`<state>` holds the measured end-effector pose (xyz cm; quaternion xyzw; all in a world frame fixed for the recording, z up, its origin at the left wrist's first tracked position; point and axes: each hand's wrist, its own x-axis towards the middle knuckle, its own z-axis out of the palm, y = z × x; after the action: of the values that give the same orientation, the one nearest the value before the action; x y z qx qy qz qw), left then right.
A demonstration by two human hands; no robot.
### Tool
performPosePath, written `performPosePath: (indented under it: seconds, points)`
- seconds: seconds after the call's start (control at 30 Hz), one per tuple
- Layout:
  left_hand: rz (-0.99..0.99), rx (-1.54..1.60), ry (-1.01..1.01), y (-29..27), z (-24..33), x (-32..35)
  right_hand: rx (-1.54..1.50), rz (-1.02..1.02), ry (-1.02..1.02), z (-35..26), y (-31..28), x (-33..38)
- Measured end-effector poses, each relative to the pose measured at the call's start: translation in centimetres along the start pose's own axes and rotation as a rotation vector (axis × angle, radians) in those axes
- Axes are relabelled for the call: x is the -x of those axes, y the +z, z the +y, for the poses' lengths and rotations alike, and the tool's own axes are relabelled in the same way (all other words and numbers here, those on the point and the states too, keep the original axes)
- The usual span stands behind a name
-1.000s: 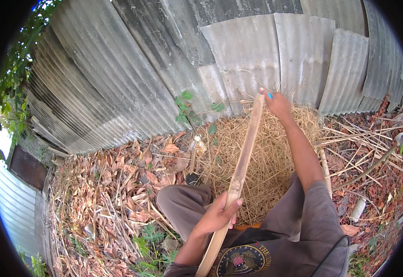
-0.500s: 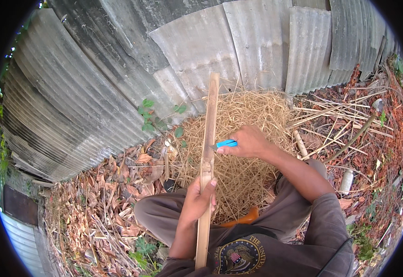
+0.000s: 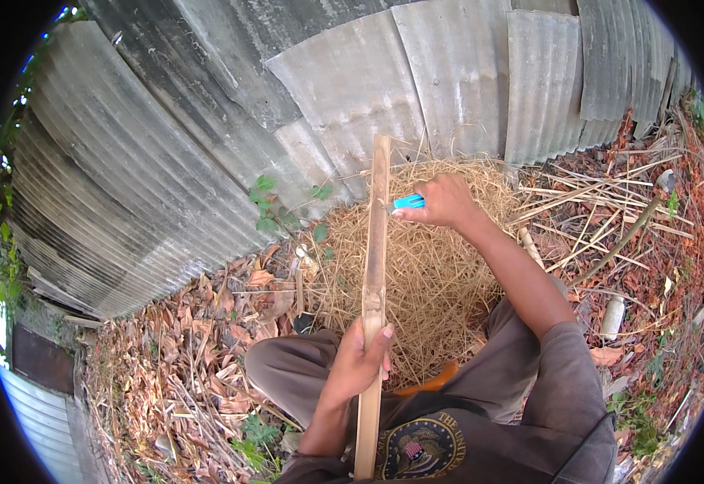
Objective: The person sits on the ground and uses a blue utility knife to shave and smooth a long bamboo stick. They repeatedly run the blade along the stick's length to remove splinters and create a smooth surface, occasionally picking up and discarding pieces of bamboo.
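Observation:
A long split bamboo strip point(image 3: 375, 250) stands lengthwise before me, its lower end against my shirt and its far end pointing at the fence. My left hand point(image 3: 357, 361) is wrapped round it just below a node. In my right hand point(image 3: 449, 200) is a blue-handled utility knife point(image 3: 407, 202), gripped with the thumb along the handle. Its tip meets the strip's right edge on the upper part; the blade itself is barely visible. Below the knife lies a heap of thin, straw-coloured shavings point(image 3: 432, 274).
A corrugated sheet fence point(image 3: 352, 81) rises behind the heap. Dry leaves point(image 3: 182, 347) cover the ground at left. Thin sticks point(image 3: 594, 202), a thicker stick point(image 3: 630, 238) and a pale bottle point(image 3: 612, 317) lie at right. My bent legs point(image 3: 295, 375) flank the heap.
My right hand has moved away from me along the bamboo strip with the utility knife, toward its far end. The left hand keeps its hold, and the strip has shifted slightly right.

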<state>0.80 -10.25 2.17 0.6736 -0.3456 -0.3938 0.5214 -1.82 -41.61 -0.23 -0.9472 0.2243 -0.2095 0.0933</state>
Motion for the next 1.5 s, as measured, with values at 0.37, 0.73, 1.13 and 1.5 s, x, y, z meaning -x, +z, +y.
performPosePath:
  seconds: [0.37, 0.73, 1.13, 1.5]
  points:
    - [0.015, -0.028, -0.121, -2.1, -1.0, 1.9, -0.011, 0.015, 0.255, 1.5, 2.3, -7.1]
    - [0.131, 0.191, -0.193, -4.5, -3.8, 3.1, -0.180, -0.153, 0.480, 4.5, 0.6, -3.7]
    - [0.161, 0.141, -0.053, -2.9, -1.0, -0.1, -0.190, -0.151, -0.172, -7.3, 0.8, 4.4]
    - [0.269, -0.126, -0.012, -4.1, -1.9, 1.8, -0.125, -0.025, -0.346, -9.7, 4.8, 0.5]
